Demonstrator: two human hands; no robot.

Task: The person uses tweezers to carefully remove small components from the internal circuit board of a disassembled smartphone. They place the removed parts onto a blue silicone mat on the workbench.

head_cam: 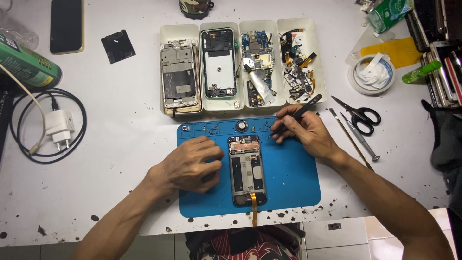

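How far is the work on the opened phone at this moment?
Done: the phone lies open on the blue mat, back cover off. In hand: the left hand steadies it; the right hand holds black tweezers near its top. Left: its insides remain exposed.

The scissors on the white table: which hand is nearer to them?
Right. The right hand, holding black tweezers, lies just left of the scissors; the left hand rests far left, beyond the opened phone.

right hand gripping tweezers, opened phone — blue mat
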